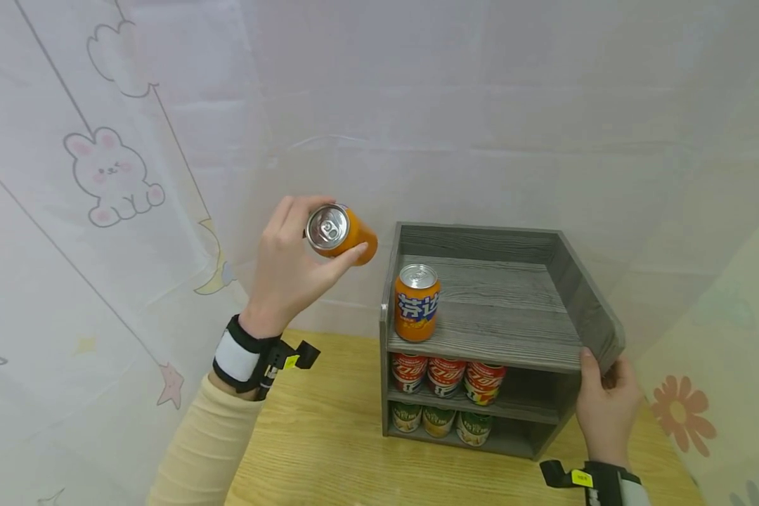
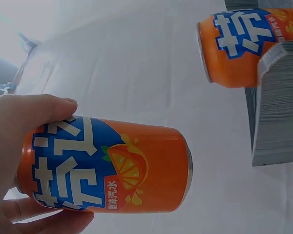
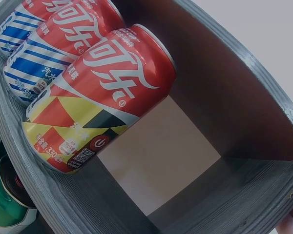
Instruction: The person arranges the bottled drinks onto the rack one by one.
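Note:
My left hand (image 1: 294,260) grips an orange soda can (image 2: 136,165) around its upper part, held in the air to the left of a grey wooden shelf (image 1: 500,316). In the head view the can is tilted, its silver top toward me. A second orange soda can (image 1: 417,309) stands upright at the left end of the shelf's top board. My right hand (image 1: 607,407) holds the shelf's right side near the front corner, thumb on the top board's edge and fingers around the outside of the side panel.
Three red cola cans (image 1: 445,376) stand side by side on the middle level, toward the left. Below them are three green-and-white cans (image 1: 438,420). The shelf stands on a yellow wood-grain table (image 1: 329,414), with pale printed curtains (image 1: 164,295) behind and beside it.

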A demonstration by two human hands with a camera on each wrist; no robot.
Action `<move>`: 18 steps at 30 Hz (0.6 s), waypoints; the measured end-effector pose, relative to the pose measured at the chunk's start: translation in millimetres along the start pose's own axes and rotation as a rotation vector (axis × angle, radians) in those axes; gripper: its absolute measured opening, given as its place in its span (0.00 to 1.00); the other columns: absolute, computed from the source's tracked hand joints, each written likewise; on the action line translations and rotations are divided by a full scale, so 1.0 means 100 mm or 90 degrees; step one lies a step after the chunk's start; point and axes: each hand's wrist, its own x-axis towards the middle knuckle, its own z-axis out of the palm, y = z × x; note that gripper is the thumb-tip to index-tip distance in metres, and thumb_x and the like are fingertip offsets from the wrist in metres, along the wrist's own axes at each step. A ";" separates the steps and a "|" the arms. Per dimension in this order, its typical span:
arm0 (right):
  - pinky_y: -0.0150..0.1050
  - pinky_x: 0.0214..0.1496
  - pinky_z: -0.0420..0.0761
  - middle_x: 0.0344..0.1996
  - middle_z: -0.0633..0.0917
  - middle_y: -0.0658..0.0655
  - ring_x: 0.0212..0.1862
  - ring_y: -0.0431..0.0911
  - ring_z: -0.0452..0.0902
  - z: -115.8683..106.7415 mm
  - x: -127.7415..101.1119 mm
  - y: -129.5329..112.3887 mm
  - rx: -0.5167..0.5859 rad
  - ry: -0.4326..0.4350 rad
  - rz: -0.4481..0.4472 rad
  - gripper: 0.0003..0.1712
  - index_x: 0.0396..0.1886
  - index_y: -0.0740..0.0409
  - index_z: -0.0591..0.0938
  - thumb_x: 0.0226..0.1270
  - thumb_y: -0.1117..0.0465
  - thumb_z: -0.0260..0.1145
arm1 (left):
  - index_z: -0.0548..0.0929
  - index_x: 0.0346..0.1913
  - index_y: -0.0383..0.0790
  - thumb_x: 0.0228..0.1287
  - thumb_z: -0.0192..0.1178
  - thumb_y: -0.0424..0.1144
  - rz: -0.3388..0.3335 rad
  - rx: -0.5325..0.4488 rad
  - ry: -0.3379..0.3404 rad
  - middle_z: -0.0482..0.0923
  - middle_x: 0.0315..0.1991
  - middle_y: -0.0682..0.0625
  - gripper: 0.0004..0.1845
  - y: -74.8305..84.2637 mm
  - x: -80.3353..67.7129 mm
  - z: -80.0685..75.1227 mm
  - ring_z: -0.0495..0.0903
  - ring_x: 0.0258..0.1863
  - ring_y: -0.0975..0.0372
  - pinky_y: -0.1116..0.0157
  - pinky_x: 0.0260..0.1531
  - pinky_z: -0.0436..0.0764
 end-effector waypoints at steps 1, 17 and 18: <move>0.26 0.45 0.69 0.44 0.80 0.40 0.45 0.32 0.74 0.00 0.00 0.00 0.001 0.000 0.000 0.21 0.60 0.65 0.80 0.77 0.55 0.62 | 0.80 0.55 0.32 0.51 0.80 0.48 0.004 -0.001 0.000 0.77 0.45 0.42 0.33 0.02 0.03 0.00 0.76 0.42 0.55 0.60 0.40 0.79; 0.26 0.49 0.72 0.46 0.79 0.40 0.47 0.31 0.74 0.00 -0.01 -0.01 -0.015 0.003 -0.004 0.23 0.61 0.67 0.79 0.77 0.56 0.62 | 0.78 0.56 0.32 0.52 0.79 0.50 0.063 -0.037 0.006 0.76 0.46 0.42 0.35 0.36 0.38 0.14 0.76 0.43 0.56 0.62 0.41 0.78; 0.26 0.49 0.71 0.45 0.79 0.39 0.47 0.31 0.74 -0.01 -0.01 -0.01 -0.013 0.003 -0.005 0.23 0.61 0.68 0.79 0.77 0.56 0.62 | 0.78 0.56 0.31 0.52 0.79 0.50 0.066 -0.042 0.007 0.76 0.46 0.42 0.35 0.39 0.39 0.15 0.76 0.43 0.56 0.62 0.41 0.78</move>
